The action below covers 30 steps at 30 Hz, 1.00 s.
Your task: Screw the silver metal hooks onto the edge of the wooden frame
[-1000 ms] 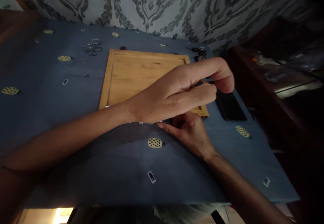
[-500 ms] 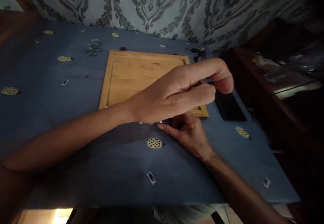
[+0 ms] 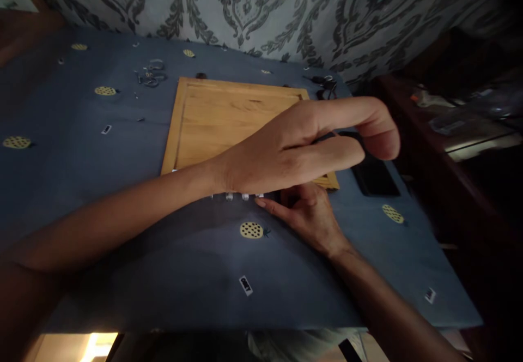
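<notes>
A blue-clothed table [image 3: 81, 187] carries a wooden board [image 3: 220, 122] and dark phone [image 3: 373, 176].

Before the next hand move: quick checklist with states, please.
1. Left hand raised over the wooden board, thumb and forefinger pinched: ok.
2. Anything in that pinch: cannot tell, too dark.
3. Right hand low at the board's near edge, on the blue cloth: ok.
4. What the right hand grips: cannot tell, the left hand hides it.
5. Small white pieces lined up along the near edge: ok.
6. Dark flat object lying right of the board, close under the left fingertips: ok.
</notes>
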Each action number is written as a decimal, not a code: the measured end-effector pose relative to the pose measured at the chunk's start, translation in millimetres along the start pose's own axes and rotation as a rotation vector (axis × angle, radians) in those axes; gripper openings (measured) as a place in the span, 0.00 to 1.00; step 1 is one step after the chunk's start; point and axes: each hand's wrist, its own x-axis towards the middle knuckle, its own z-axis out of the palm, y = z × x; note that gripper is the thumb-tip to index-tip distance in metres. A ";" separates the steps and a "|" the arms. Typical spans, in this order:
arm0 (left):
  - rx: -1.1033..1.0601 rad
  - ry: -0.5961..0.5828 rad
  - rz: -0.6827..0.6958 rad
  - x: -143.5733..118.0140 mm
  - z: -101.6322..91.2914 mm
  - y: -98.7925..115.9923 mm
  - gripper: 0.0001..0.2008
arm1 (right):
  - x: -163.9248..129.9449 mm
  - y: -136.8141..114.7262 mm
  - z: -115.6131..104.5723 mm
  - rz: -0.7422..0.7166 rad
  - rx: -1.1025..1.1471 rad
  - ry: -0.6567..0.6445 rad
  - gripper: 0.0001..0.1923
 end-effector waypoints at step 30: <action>0.046 0.220 -0.127 0.6 8.4 7.2 0.09 | 5.1 0.5 -0.4 -0.032 0.098 -0.107 0.25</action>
